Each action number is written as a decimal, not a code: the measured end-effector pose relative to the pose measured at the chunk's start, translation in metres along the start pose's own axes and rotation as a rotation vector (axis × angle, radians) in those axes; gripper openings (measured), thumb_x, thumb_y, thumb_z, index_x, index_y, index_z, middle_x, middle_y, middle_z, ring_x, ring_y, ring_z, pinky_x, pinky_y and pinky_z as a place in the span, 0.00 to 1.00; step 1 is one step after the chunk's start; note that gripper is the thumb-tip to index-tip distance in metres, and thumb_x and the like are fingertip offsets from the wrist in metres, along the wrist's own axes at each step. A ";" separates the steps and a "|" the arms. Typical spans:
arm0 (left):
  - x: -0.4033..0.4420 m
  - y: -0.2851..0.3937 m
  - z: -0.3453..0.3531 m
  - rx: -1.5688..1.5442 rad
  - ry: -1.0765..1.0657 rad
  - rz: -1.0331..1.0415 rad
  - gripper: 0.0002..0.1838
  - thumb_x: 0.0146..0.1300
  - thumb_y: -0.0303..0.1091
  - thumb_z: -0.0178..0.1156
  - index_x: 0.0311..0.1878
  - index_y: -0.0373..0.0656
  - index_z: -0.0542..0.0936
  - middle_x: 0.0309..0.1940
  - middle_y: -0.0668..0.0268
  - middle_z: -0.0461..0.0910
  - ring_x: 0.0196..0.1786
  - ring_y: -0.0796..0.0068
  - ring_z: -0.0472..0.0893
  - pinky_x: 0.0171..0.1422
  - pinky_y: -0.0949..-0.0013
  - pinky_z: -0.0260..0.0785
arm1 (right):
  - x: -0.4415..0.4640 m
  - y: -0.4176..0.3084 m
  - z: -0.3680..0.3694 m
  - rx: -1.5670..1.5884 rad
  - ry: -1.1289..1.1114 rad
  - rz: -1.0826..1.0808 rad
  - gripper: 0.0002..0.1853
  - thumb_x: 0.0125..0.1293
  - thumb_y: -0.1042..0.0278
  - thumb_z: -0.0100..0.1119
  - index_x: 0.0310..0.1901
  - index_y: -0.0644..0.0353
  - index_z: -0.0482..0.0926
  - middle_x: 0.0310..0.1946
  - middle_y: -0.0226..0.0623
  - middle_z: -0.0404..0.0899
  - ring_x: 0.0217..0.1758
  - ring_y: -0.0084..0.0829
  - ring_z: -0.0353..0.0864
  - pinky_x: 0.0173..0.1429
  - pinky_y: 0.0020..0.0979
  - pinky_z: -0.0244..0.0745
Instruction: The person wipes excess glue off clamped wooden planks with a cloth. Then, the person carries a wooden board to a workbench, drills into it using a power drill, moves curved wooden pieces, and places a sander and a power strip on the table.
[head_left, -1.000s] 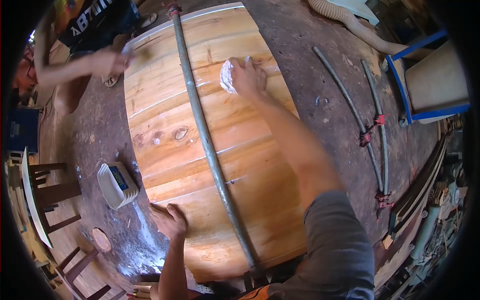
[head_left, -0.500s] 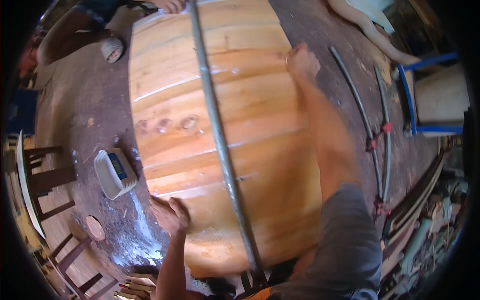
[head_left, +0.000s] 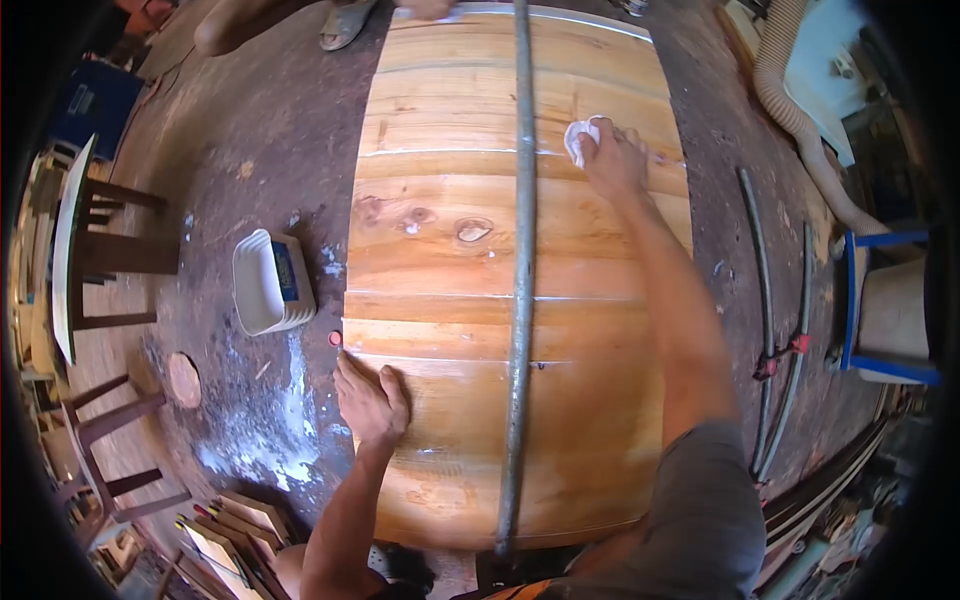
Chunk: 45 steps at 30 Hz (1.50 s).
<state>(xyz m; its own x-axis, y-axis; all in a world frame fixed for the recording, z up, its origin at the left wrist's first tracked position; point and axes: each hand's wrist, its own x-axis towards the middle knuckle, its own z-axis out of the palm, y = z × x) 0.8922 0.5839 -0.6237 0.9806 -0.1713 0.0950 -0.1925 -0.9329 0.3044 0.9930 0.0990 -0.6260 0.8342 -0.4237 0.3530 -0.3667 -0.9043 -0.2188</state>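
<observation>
A wide panel of pale wooden boards (head_left: pixel 440 270) fills the middle of the head view, with whitish lines along several joints. A grey metal pipe (head_left: pixel 523 220) runs lengthwise over it. My right hand (head_left: pixel 618 162) grips a crumpled white cloth (head_left: pixel 580 140) against the panel's upper right part. At the panel's left edge, my left hand (head_left: pixel 372 403) rests flat with its fingers stretched out. A small red round piece (head_left: pixel 335 338) shows just beyond its fingertips.
A white plastic tub (head_left: pixel 262 285) stands left of the panel, near white spills (head_left: pixel 270 435) on the floor. Two pipe clamps (head_left: pixel 768 300) lie to the right. Another person's hand (head_left: pixel 428 8) is at the far end. Wooden stools (head_left: pixel 110 430) and a ribbed hose (head_left: pixel 785 80) flank the area.
My right hand has moved inward from the panel's right edge, and the white cloth now shows in it. My left hand stays at the left edge. The view has turned and shifted.
</observation>
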 end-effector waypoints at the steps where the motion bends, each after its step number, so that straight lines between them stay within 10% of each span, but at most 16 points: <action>1: 0.002 0.004 -0.004 -0.032 -0.020 -0.024 0.39 0.68 0.47 0.53 0.70 0.22 0.59 0.56 0.33 0.69 0.58 0.33 0.72 0.64 0.45 0.65 | 0.005 -0.011 0.015 0.027 0.005 0.014 0.14 0.73 0.55 0.50 0.48 0.54 0.79 0.44 0.45 0.85 0.52 0.52 0.80 0.59 0.51 0.71; 16: -0.001 0.001 -0.004 -0.020 -0.028 -0.009 0.40 0.68 0.47 0.52 0.70 0.22 0.58 0.58 0.35 0.69 0.60 0.35 0.71 0.65 0.46 0.64 | -0.005 -0.030 -0.014 0.188 -0.296 -0.342 0.13 0.70 0.64 0.54 0.53 0.55 0.78 0.47 0.51 0.82 0.55 0.54 0.78 0.61 0.51 0.70; 23: 0.005 0.003 -0.011 -0.034 -0.067 -0.070 0.40 0.66 0.48 0.54 0.70 0.23 0.59 0.55 0.38 0.70 0.57 0.37 0.72 0.63 0.46 0.65 | 0.009 -0.037 -0.055 0.010 -0.373 0.053 0.15 0.68 0.60 0.55 0.54 0.52 0.78 0.43 0.44 0.86 0.58 0.49 0.78 0.64 0.50 0.66; 30: 0.006 -0.003 -0.012 -0.062 -0.085 -0.120 0.41 0.65 0.51 0.54 0.70 0.24 0.60 0.54 0.39 0.71 0.57 0.39 0.72 0.62 0.47 0.66 | 0.050 -0.151 -0.020 -0.226 -0.180 -0.513 0.21 0.64 0.62 0.60 0.59 0.54 0.76 0.45 0.45 0.85 0.54 0.53 0.82 0.58 0.51 0.74; 32: 0.006 -0.006 -0.010 -0.049 -0.061 -0.080 0.41 0.65 0.51 0.54 0.69 0.23 0.61 0.54 0.41 0.71 0.57 0.40 0.72 0.63 0.47 0.66 | 0.055 -0.154 -0.024 -0.315 -0.510 -0.212 0.22 0.61 0.69 0.62 0.58 0.55 0.77 0.47 0.44 0.84 0.56 0.52 0.82 0.57 0.49 0.78; 36: 0.012 -0.001 -0.022 -0.102 -0.175 -0.147 0.41 0.65 0.49 0.54 0.70 0.23 0.59 0.54 0.40 0.70 0.57 0.40 0.72 0.64 0.47 0.64 | 0.054 -0.153 -0.016 -0.342 -0.541 -0.263 0.22 0.60 0.73 0.62 0.58 0.57 0.77 0.48 0.46 0.83 0.57 0.50 0.81 0.59 0.46 0.79; 45: 0.011 -0.003 -0.019 -0.091 -0.131 -0.121 0.41 0.64 0.48 0.54 0.70 0.23 0.58 0.55 0.41 0.71 0.56 0.42 0.72 0.63 0.47 0.65 | 0.051 -0.285 0.068 0.274 -0.306 -0.367 0.20 0.62 0.72 0.59 0.57 0.57 0.78 0.49 0.53 0.82 0.54 0.52 0.81 0.60 0.46 0.76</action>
<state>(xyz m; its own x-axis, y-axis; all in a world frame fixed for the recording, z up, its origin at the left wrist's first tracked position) 0.9032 0.5910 -0.6054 0.9919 -0.1055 -0.0701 -0.0699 -0.9176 0.3914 1.1682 0.3386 -0.6072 0.9838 -0.0113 0.1789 0.0574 -0.9256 -0.3742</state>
